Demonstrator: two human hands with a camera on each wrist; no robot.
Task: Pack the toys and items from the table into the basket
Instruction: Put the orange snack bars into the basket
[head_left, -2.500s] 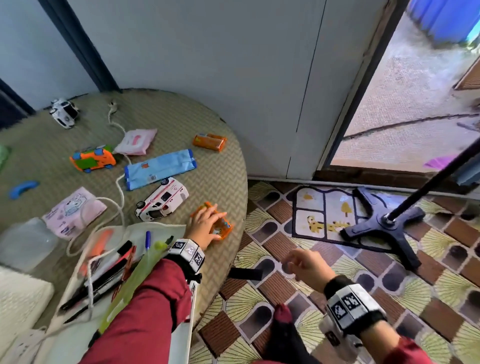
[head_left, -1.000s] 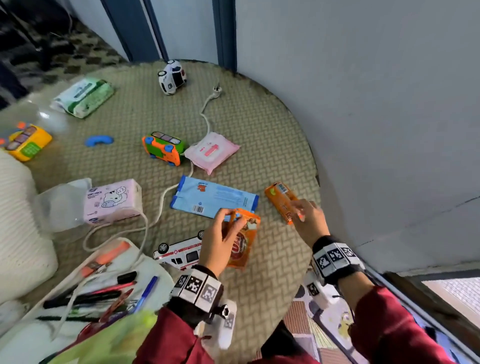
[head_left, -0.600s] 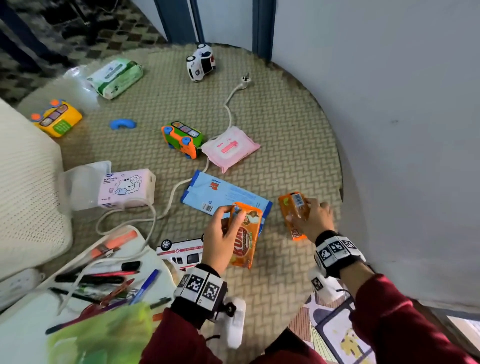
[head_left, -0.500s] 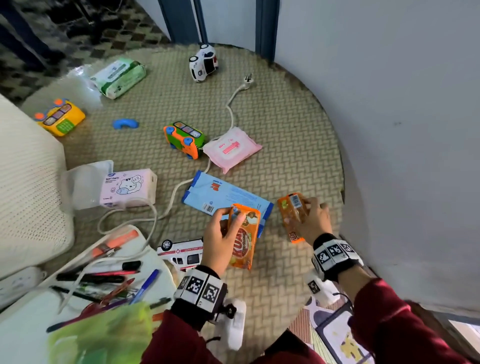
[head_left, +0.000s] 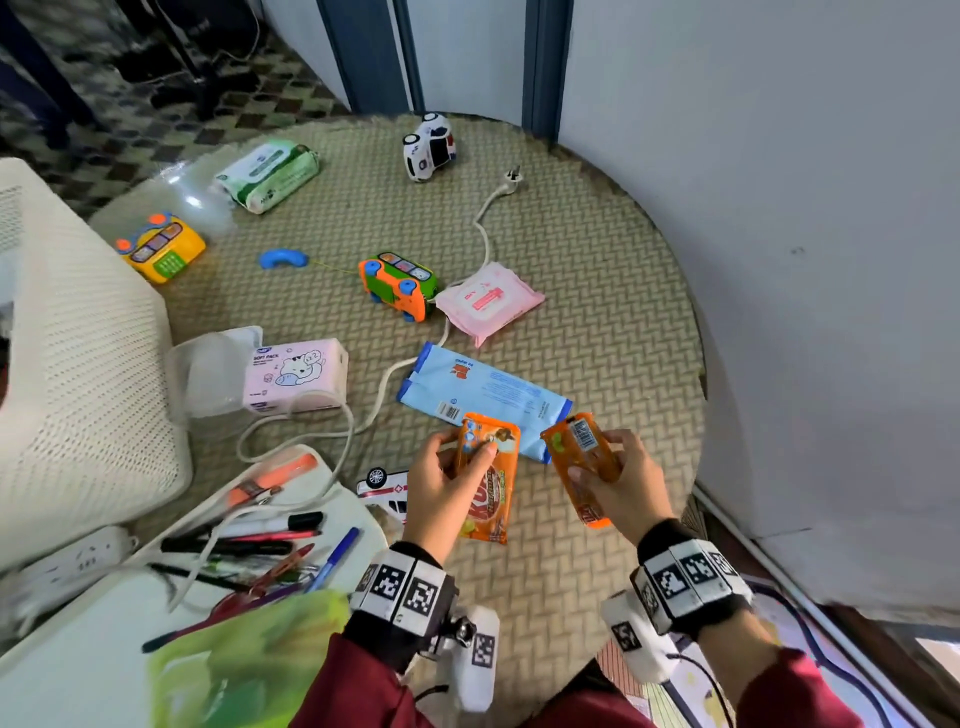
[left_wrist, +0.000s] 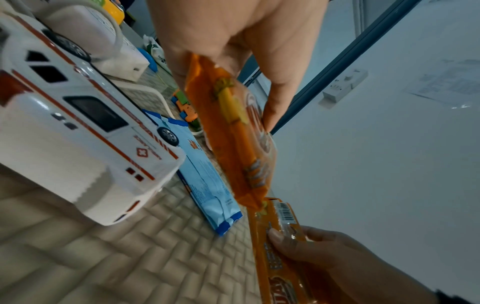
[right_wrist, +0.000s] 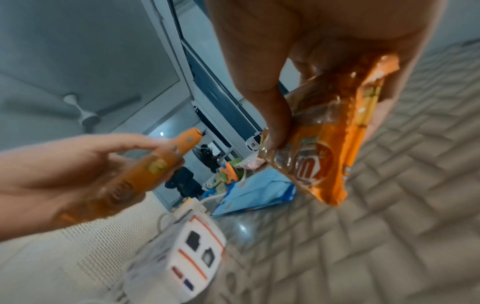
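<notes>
1. The left hand (head_left: 441, 483) has its grip closed on an orange packet (head_left: 491, 486), thumb on the printed face and fingers behind, holding it above the near part of the worktop (head_left: 597, 291).
2. The right hand (head_left: 621, 483) grips a second orange packet (head_left: 579, 457), barcode side up, pinched between thumb and fingers; it too is off the worktop.
3. The two packets are side by side, close but apart in the head view.
4. Just beyond them a blue pack (head_left: 483, 395) lies flat; a toy ambulance (head_left: 384, 493) stands just left of the left hand.
5. Farther off lie a pink pouch (head_left: 488, 301), an orange-green toy bus (head_left: 397, 283), a pink tissue pack (head_left: 296, 374) and a white cable (head_left: 483, 228).
6. At the far edge are a white toy car (head_left: 428, 148), a green wipes pack (head_left: 267, 176) and a yellow toy phone (head_left: 158, 247).
7. A white mesh basket (head_left: 78, 374) stands at the left; pens (head_left: 244, 540) lie on a tray near it.
</notes>
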